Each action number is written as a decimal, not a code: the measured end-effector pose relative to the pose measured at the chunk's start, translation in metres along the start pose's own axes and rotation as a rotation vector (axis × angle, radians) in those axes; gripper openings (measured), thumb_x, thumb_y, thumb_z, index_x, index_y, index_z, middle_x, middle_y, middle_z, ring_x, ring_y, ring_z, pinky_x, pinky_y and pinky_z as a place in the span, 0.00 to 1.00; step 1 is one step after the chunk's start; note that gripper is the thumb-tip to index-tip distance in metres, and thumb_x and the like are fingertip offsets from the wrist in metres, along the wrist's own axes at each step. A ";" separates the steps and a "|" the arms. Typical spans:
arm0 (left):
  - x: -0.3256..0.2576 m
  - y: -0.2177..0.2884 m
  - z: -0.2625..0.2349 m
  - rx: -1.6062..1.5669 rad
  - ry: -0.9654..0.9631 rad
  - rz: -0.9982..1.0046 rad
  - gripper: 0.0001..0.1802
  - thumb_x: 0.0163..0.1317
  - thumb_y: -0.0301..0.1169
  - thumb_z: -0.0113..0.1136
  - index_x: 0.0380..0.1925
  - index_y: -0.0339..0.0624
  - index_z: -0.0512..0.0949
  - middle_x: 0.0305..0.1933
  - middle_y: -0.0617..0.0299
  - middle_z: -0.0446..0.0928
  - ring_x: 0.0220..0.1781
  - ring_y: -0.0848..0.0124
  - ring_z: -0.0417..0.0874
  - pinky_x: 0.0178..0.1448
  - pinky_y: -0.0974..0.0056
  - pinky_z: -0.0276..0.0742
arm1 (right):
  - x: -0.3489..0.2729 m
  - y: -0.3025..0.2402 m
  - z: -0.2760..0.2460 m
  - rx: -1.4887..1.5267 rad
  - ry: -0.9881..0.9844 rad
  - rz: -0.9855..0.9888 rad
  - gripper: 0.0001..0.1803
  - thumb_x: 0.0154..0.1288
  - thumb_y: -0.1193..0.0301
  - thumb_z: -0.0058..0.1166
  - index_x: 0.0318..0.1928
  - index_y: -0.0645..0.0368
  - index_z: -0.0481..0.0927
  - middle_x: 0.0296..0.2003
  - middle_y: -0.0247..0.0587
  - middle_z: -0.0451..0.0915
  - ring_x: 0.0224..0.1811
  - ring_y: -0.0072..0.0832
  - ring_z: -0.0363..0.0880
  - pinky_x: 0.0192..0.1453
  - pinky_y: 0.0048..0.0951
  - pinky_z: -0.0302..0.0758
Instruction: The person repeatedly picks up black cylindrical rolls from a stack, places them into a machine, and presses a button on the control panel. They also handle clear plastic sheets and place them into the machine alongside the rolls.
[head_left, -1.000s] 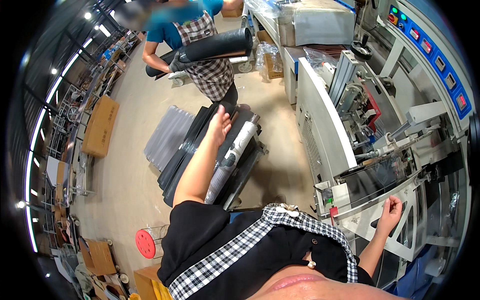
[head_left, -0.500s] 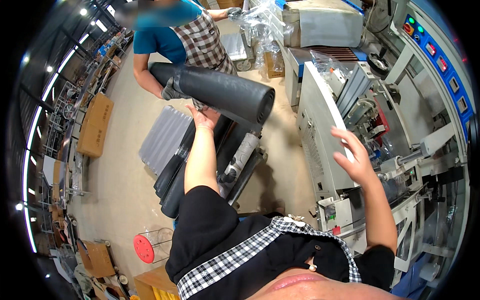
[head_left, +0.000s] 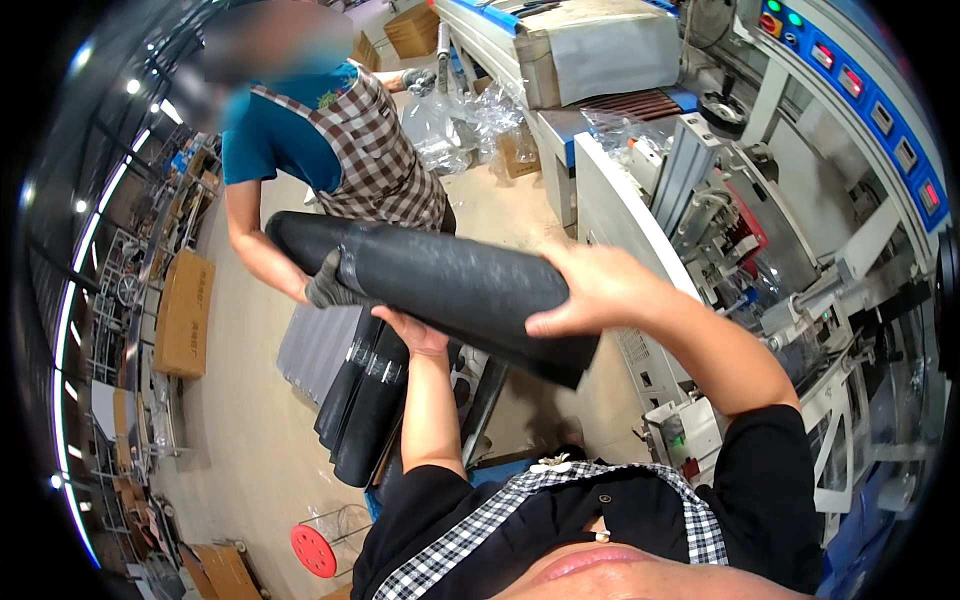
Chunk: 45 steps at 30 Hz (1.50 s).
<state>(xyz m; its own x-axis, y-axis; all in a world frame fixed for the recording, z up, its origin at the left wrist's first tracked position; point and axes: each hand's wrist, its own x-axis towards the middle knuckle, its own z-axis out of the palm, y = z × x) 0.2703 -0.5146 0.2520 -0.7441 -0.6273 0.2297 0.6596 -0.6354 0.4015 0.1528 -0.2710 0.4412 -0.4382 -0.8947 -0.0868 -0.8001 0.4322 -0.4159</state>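
Black sheet roll (head_left: pixel 450 285) slants between both hands; right hand (head_left: pixel 590 290) grips its right end, thumb on near side; left hand (head_left: pixel 420 335) under its middle, can't tell if closed; co-worker's gloved hand (head_left: pixel 330 287) holds further left.

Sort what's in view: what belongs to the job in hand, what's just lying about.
Job:
- black roll
- left hand
- right hand
- co-worker's gloved hand
- probably stacked rolls

Apparently lying about:
- red-seated stool
- cardboard boxes
- clear plastic wrapping

A red stool (head_left: pixel 313 551) and cardboard box (head_left: pixel 183 314) sit left, a blue control panel (head_left: pixel 866 101) right.
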 end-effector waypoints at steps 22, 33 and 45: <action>-0.241 -0.128 0.293 0.189 -0.639 -0.356 0.55 0.48 0.65 0.60 0.70 0.47 0.53 0.71 0.58 0.57 0.71 0.59 0.58 0.74 0.52 0.54 | -0.516 -0.066 0.197 -0.044 0.632 0.285 0.60 0.44 0.41 0.64 0.68 0.66 0.53 0.65 0.60 0.56 0.69 0.53 0.55 0.70 0.50 0.56; -0.410 -0.138 0.376 0.412 -1.651 -1.446 0.57 0.44 0.54 0.69 0.70 0.40 0.53 0.70 0.51 0.60 0.70 0.59 0.62 0.73 0.56 0.55 | -0.699 -0.156 0.093 -1.402 0.790 0.235 0.31 0.58 0.68 0.52 0.64 0.37 0.65 0.64 0.37 0.67 0.67 0.37 0.63 0.70 0.39 0.61; -0.570 -0.270 0.356 0.354 -2.348 -2.161 0.55 0.48 0.55 0.68 0.69 0.35 0.53 0.67 0.49 0.63 0.65 0.62 0.67 0.68 0.61 0.62 | -0.744 -0.255 0.208 -0.406 0.372 1.196 0.59 0.21 0.64 0.75 0.64 0.55 0.63 0.60 0.49 0.66 0.64 0.48 0.63 0.69 0.47 0.61</action>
<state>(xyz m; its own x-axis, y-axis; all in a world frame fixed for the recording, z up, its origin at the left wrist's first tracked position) 0.4787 0.1745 0.3289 0.6696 0.5939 -0.4459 0.0981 0.5244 0.8458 0.7680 0.2611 0.4231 -0.9905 0.1175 0.0707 0.1211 0.9915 0.0483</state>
